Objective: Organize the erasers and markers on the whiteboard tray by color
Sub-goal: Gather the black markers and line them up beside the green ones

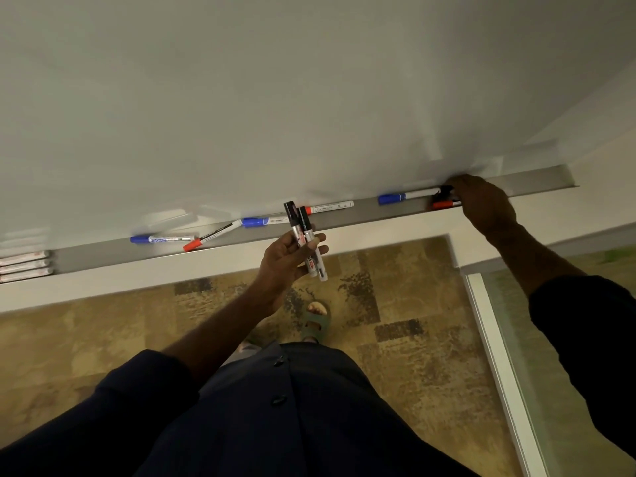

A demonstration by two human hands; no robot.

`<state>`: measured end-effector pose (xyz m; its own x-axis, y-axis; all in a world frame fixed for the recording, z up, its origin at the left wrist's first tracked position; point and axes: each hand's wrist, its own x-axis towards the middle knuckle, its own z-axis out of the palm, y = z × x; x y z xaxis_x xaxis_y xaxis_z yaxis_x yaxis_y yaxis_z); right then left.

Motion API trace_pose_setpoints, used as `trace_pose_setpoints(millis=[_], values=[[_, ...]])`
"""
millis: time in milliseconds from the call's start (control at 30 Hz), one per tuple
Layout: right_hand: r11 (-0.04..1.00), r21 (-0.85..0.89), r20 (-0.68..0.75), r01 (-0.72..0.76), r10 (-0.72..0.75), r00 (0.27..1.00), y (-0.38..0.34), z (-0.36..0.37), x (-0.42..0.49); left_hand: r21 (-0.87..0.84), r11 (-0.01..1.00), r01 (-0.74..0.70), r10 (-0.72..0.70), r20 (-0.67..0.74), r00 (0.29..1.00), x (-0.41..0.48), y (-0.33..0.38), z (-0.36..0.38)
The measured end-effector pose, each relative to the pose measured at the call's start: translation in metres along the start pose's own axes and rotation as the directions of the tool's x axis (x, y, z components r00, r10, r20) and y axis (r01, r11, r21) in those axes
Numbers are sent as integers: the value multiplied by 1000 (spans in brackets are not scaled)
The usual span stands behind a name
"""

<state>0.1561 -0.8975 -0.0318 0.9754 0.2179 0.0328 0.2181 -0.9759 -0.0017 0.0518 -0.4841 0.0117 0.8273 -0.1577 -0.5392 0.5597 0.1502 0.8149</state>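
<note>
A: How much room is left along the tray (358,220)?

B: A long grey ledge is seen running from 9 o'clock up toward 3 o'clock under the whiteboard (275,98). Bare stretches are found at its far right end and left of the leftmost blue marker (161,239). Its front lip is edged by a white ledge, with patterned floor (395,304) below.

A: How are the markers laid?

B: Most are laid lengthwise along the tray: a blue marker at centre (263,221), a red-capped marker (330,206) just right of it, and another blue marker (407,197) toward 2 o'clock. One red marker (211,236) is tilted across the tray, cap toward the front lip.

A: And the hands?

B: Two black markers (304,239) are gripped upright in the left hand (287,258), caps toward 12 o'clock, fingers curled round the barrels. The right hand (483,204) is laid on the tray at 2 o'clock, over a black-capped marker (445,192) and a red one (444,204); whether either is pinched cannot be told.
</note>
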Motion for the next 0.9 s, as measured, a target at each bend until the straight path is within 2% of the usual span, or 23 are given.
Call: trace_pose_setpoints(millis=[67,133,233,300,433,533,700,767,900], values=[[1000,-25,-5,5,-5,1000,-8,-3,-1,-13,1000,-6,6,-4,1000,-2,1,-1],[1000,20,-110,8,-6,994,-24,-7,-6,-30,999,-15,14,-11,1000,-4,0,-3],[967,244,-297,71,5,955,-77,-23,-11,-49,998,-49,48,-21,999,-7,-2,-5],[879,444,-369,176,0,929,-129,-38,-7,-57,995,-81,79,-24,997,-9,-3,-5],[625,737,-340,258,12,940,-241,-63,-4,-120,984,-132,128,-44,991,-12,4,-2],[461,866,-278,193,123,953,-297,-71,-3,-175,967,-187,176,-76,981,-17,10,-3],[281,956,-159,81,268,950,-350,-72,2,-212,939,-271,226,-214,950,-25,12,-18],[248,967,-124,58,256,959,-369,-72,2,-237,929,-286,218,-275,936,-28,12,-26],[337,939,-106,69,93,990,-401,-72,2,-291,907,-304,153,-444,883,-35,13,-43]])
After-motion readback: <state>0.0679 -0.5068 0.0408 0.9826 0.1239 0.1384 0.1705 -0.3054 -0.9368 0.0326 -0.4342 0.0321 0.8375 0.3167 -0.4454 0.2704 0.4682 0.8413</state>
